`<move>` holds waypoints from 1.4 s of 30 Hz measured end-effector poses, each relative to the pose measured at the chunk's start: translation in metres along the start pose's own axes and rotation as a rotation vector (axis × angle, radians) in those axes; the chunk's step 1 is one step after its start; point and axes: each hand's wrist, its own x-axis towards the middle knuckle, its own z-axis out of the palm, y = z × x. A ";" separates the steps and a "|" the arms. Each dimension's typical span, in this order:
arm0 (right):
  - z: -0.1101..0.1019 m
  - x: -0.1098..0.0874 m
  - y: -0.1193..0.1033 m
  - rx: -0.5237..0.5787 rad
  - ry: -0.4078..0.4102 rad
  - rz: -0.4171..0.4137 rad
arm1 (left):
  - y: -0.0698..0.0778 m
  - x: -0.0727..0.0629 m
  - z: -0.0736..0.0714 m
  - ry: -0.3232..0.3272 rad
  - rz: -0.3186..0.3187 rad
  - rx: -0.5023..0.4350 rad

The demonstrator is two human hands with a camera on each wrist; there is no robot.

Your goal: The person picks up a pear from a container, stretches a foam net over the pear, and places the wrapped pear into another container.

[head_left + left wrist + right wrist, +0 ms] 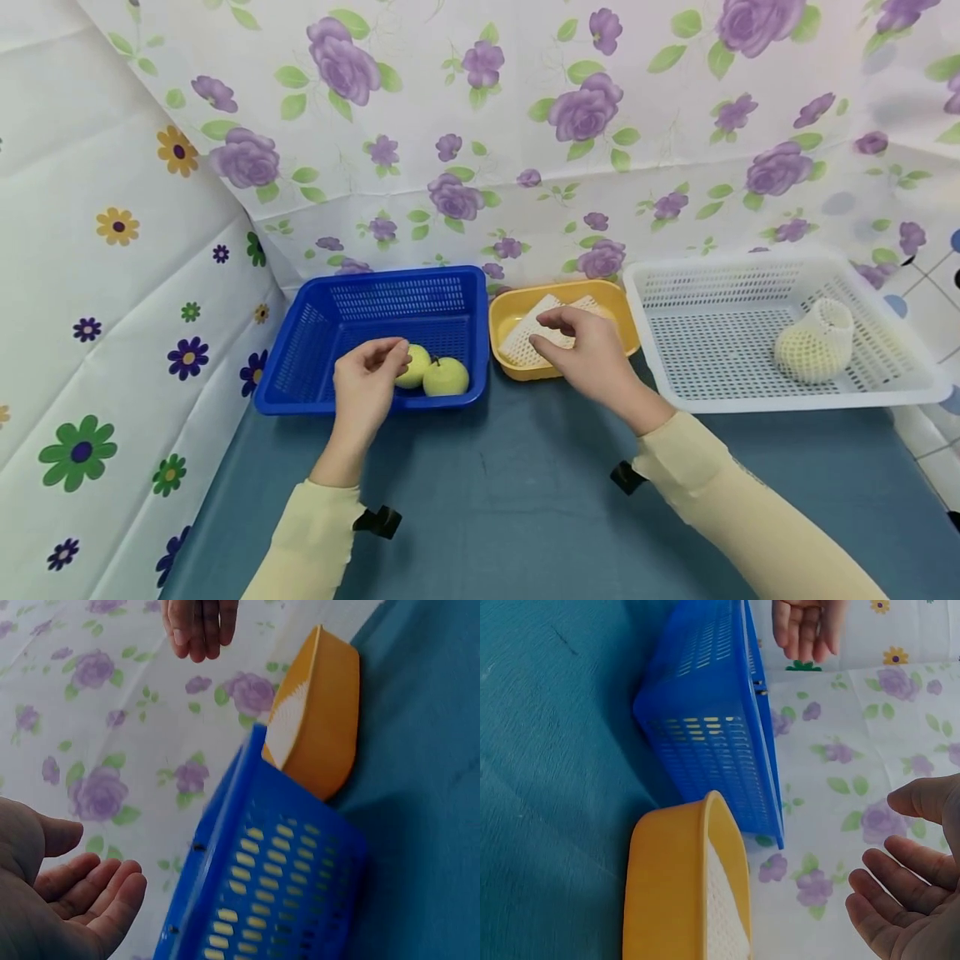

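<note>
My left hand (363, 385) hovers over the front edge of the blue basket (300, 407), its fingers loosely bent and nothing in them. Close by its fingertips, two round yellow-green fruits (446, 377) lie in the basket's right front corner, one partly behind the hand. My right hand (588, 354) is held above the yellow basket (517, 372), thumb and fingers apart and holding nothing. White foam net sleeves (525, 337) lie in that basket, partly hidden by the hand. Both wrist views show the left hand (82, 892) and right hand (915, 877) with relaxed fingers.
On the right stands a white basket (720, 333) with one fruit in a foam net (813, 346) at its right side. The baskets line up along a flowered cloth (420, 158) at the back of the blue-green table (487, 517). A second flowered cloth (135, 317) hangs at the left.
</note>
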 end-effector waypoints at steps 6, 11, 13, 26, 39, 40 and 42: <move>0.009 0.005 -0.001 0.019 -0.034 0.017 | -0.034 0.005 -0.019 0.035 -0.029 0.040; 0.018 0.009 -0.003 0.027 -0.076 0.031 | -0.041 0.009 -0.038 0.089 -0.049 0.065; 0.021 0.011 -0.005 0.030 -0.092 0.038 | -0.042 0.011 -0.046 0.121 -0.071 0.079; 0.045 0.025 -0.016 0.038 -0.167 0.053 | -0.058 0.038 -0.105 0.391 -0.333 -0.254; 0.062 0.030 -0.019 0.057 -0.232 0.064 | -0.071 0.038 -0.123 0.583 -0.394 -0.270; 0.064 0.031 -0.020 0.053 -0.235 0.063 | -0.072 0.037 -0.122 0.590 -0.372 -0.248; 0.067 0.031 -0.023 0.045 -0.237 0.056 | -0.073 0.034 -0.119 0.603 -0.320 -0.205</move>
